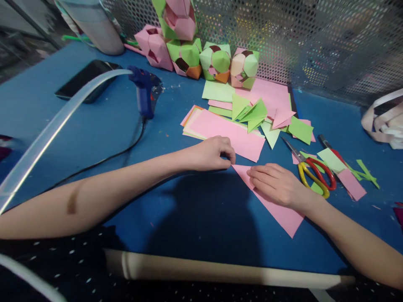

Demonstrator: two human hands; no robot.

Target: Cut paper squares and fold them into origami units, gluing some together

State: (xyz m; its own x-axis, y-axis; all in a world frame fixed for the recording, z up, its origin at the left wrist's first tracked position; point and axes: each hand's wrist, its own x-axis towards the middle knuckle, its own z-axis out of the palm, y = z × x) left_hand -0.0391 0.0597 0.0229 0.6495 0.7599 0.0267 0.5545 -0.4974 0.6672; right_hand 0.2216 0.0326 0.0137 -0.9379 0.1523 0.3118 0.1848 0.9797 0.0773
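Note:
A folded sheet of pink paper [283, 214] lies on the blue table, its long point turned toward the left. The fingers of my left hand [217, 152] are curled and pinch together at that pointed corner. My right hand [277, 184] lies palm down with its fingers stretched flat across the fold, covering the sheet's middle. Just beyond my left hand is a stack of paper strips [233, 132], pink on top. Scissors [311, 167] with red and yellow handles rest to the right of my right hand.
Behind the stack lie green paper pieces [252, 113]. Folded paper balls [215, 63] stand along the perforated metal panel [315, 54]. A blue glue gun [144, 94] with a long glue stick, a black phone [88, 79], a utility knife [333, 153] and paper scraps [351, 183] also lie about.

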